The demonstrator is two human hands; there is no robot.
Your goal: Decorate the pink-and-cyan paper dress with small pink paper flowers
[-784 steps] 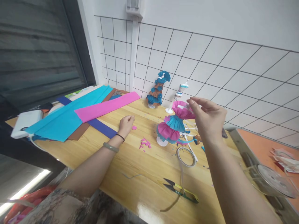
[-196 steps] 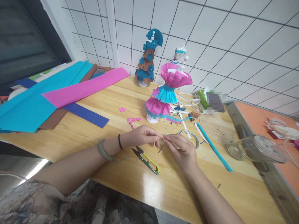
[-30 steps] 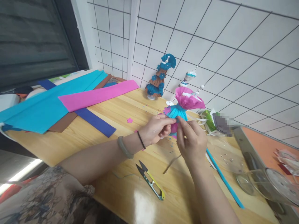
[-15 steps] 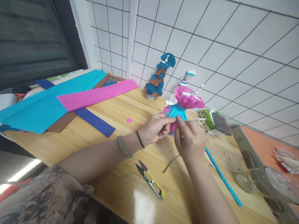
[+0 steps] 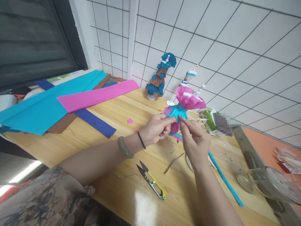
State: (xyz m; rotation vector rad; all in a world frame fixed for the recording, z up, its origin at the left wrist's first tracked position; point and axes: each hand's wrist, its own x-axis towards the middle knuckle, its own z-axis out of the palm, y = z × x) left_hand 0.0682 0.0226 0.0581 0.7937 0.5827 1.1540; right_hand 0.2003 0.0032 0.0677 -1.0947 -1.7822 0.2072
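A crepe-paper doll dress (image 5: pixel 179 110) stands behind my fingers, with a ruffled pink top, a pleated light-blue tier and pink and blue paper lower down. My left hand (image 5: pixel 158 128) is closed in a pinch in front of the blue tier; what its fingertips hold is too small to make out. Beside it, my right hand (image 5: pixel 196 141) pinches thumb against forefinger close to the left fingertips, and anything between them cannot be made out. A pink paper flower (image 5: pixel 167 110) shows just above my left hand, at the dress's left side. Yellow-handled thread snips (image 5: pixel 151 182) lie below my hands.
Folded blue, pink and brown paper strips (image 5: pixel 98 95) cover the table's left. A blue-and-brown paper figure (image 5: pixel 160 78) stands by the tiled wall. A loose pink flower (image 5: pixel 130 121) lies mid-table. On the right are a blue stick (image 5: pixel 225 179) and a clear jar (image 5: pixel 270 185).
My right hand has shifted slightly right and down, its fingertips a little farther from the left ones. A white ring-shaped roll now shows beside its wrist. My left hand stays nearly still.
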